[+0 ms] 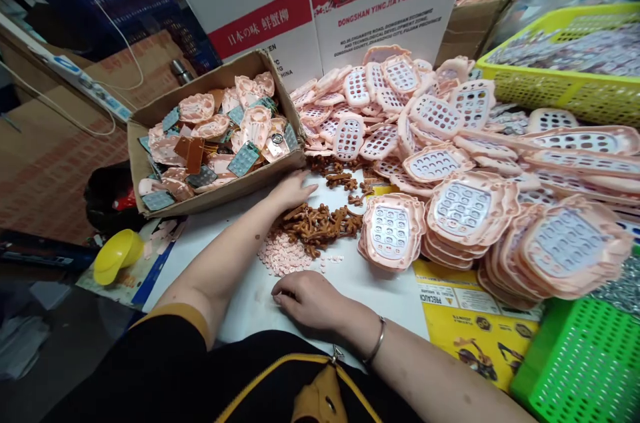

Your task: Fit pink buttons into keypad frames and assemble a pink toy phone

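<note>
My left hand [293,191] reaches to the front right corner of a cardboard box [220,193], thumb and fingers apart, with nothing seen in it. Just in front of that hand lies a heap of small brown bone-shaped pieces [325,226]. Small pale pink discs [285,256] are piled beside the brown heap. My right hand [307,299] rests on the white table sheet [395,303] below the discs, its fingers loosely bent and slightly apart, holding nothing visible. The box contains pink shells with green and brown boards.
Stacks of pink panels with white keypads [393,229] stand right of the brown pieces, before a large loose pile [435,113]. A yellow basket [555,86] is at the back right, a green basket [585,363] at the front right, a yellow scoop [117,256] at left.
</note>
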`<action>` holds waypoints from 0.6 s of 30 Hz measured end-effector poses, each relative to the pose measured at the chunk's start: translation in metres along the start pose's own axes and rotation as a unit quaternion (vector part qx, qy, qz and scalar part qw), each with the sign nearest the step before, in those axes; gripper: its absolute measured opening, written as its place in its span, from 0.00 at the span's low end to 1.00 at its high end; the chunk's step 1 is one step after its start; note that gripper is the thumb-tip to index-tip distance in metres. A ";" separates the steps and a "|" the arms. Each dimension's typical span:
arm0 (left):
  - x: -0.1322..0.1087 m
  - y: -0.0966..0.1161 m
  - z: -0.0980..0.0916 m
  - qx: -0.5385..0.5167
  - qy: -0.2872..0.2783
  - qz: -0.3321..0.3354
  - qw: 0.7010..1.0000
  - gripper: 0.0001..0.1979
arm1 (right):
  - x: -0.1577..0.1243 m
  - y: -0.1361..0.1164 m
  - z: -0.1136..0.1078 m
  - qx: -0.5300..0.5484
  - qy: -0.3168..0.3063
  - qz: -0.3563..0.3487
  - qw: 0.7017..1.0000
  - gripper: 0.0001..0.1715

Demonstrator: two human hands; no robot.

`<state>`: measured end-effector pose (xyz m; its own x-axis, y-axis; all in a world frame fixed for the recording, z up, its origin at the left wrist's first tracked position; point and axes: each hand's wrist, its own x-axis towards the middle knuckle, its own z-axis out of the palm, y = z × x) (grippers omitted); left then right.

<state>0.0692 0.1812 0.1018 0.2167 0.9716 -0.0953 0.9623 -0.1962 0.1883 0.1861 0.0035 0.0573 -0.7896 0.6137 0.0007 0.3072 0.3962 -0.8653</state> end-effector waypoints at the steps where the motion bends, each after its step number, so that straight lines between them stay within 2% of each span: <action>1: 0.003 -0.001 0.002 0.007 -0.006 -0.007 1.000 0.30 | 0.001 0.000 0.000 0.002 0.003 -0.002 1.000 0.14; 3: 0.001 0.000 0.001 0.016 -0.006 -0.011 1.000 0.30 | 0.002 0.002 0.000 0.005 0.011 -0.005 1.000 0.13; 6: -0.026 0.002 -0.009 0.020 0.042 0.009 0.999 0.24 | 0.001 0.004 -0.001 0.006 0.020 -0.020 1.000 0.13; 8: -0.054 -0.001 -0.018 0.022 0.108 0.033 0.993 0.24 | -0.003 0.002 -0.002 -0.003 0.025 -0.039 0.999 0.13; 10: -0.078 -0.011 -0.024 0.062 0.229 0.069 0.969 0.22 | -0.009 -0.004 -0.006 -0.013 0.056 -0.065 0.996 0.13; 12: -0.090 -0.027 -0.027 0.076 0.308 0.041 0.947 0.23 | -0.015 -0.014 -0.014 -0.033 0.124 -0.093 0.987 0.14; 14: -0.090 -0.043 -0.026 0.078 0.342 -0.002 0.936 0.24 | -0.016 -0.026 -0.029 -0.072 0.208 -0.110 0.969 0.15; 16: -0.082 -0.056 -0.024 0.072 0.354 -0.030 0.932 0.20 | -0.007 -0.034 -0.052 -0.128 0.270 -0.098 0.949 0.15; 18: -0.071 -0.065 -0.022 0.055 0.366 -0.034 0.928 0.14 | 0.013 -0.034 -0.078 -0.185 0.293 -0.035 0.937 0.15</action>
<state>-0.0122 0.1274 0.1181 0.0240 0.8042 0.5939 0.9895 -0.1039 0.1006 0.2072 0.0511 0.1263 -0.4210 0.8040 0.4200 0.5149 0.5930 -0.6191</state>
